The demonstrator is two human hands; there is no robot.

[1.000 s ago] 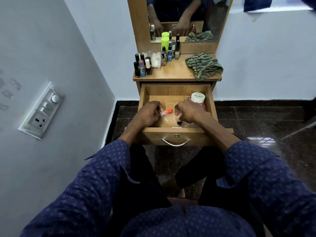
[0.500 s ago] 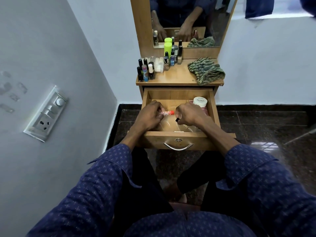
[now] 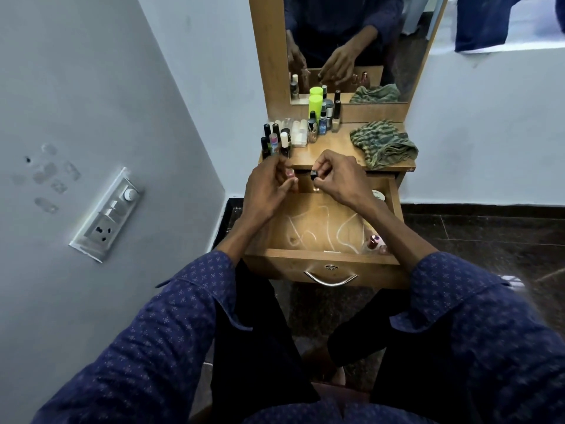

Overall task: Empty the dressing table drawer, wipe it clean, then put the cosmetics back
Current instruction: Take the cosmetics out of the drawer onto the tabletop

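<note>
The wooden drawer (image 3: 324, 261) of the dressing table stands pulled open below me. My left hand (image 3: 269, 188) is raised by the tabletop's front edge and holds a small pinkish cosmetic (image 3: 290, 174), partly hidden by its fingers. My right hand (image 3: 339, 175) pinches a small black-capped item (image 3: 314, 175) beside it. A clear bottle with a pink cap (image 3: 373, 243) lies in the drawer's front right corner, and a white-lidded jar (image 3: 378, 195) shows behind my right wrist. Several nail polish bottles (image 3: 275, 143) stand on the tabletop's left side.
A green striped cloth (image 3: 383, 145) lies crumpled on the right of the tabletop (image 3: 330, 154). A lime green bottle (image 3: 315, 105) stands before the mirror (image 3: 351, 41). A wall with a switchboard (image 3: 107, 215) is close on the left. Dark tiled floor (image 3: 489, 234) lies to the right.
Both hands have lifted out of the drawer to the tabletop's front edge, each carrying a small cosmetic. The camera has tilted down.
</note>
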